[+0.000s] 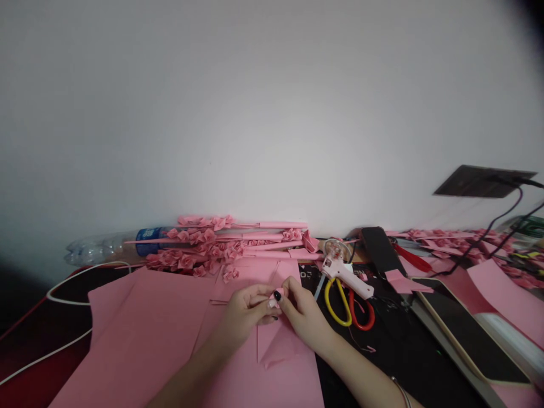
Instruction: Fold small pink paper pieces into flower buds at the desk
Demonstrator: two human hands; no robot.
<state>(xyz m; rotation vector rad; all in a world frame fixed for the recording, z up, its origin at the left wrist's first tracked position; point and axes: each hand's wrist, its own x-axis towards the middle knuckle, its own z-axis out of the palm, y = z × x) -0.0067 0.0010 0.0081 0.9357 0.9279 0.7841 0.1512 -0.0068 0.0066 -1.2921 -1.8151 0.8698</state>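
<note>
Pink paper piece (272, 300) between left hand (243, 310) and right hand (302, 310), fingertips of both pinching it.

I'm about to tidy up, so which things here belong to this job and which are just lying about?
Probably the job: pink paper piece between left hand and right hand, pink sheets, paper flowers, glue gun, scissors.

Probably lying about: plastic bottle, phone, white cable.

Looks like somebody's craft corner, home or small workshop, can't tell which. It's a dark desk (408, 362) right up against a plain wall (272, 113) with a socket plate (471, 181) on it. Paper flowers (204, 249) pile along the desk's far edge, a plastic bottle (100, 247) lies towards the far left corner, plus pink sheets (148, 317), scissors (351, 306) and a glue gun (348, 279).
</note>
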